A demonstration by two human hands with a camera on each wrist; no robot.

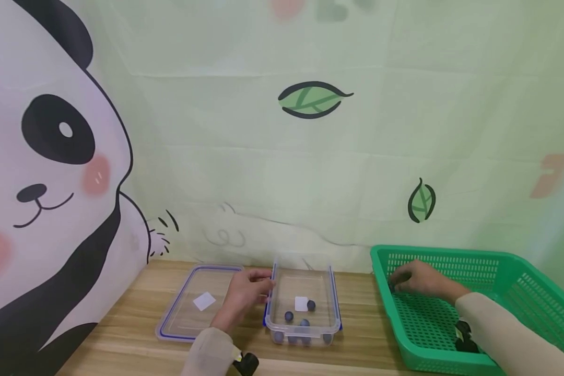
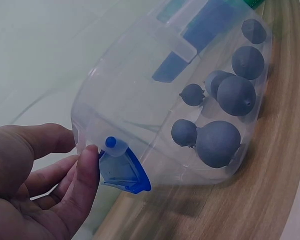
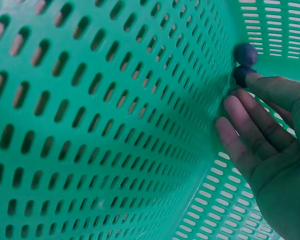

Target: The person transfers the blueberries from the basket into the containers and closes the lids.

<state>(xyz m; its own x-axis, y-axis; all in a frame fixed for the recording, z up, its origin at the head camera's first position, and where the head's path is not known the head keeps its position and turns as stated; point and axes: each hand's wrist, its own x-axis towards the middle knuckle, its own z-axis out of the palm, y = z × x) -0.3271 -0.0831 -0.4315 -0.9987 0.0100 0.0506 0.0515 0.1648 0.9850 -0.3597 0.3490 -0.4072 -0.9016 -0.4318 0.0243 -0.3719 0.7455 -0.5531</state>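
Two dark, round berries (image 3: 246,54), right grip (image 1: 423,280) pinched on one, left grip (image 1: 244,293) on box (image 2: 129,85)

Smooth plastic box (image 2: 124,90); matt blueberries (image 2: 219,144)

Green basket (image 1: 390,313) is blocking the table (image 1: 359,318) toward its right edge; decent gap's running to the back edge between that and the see-through box (image 1: 304,331).
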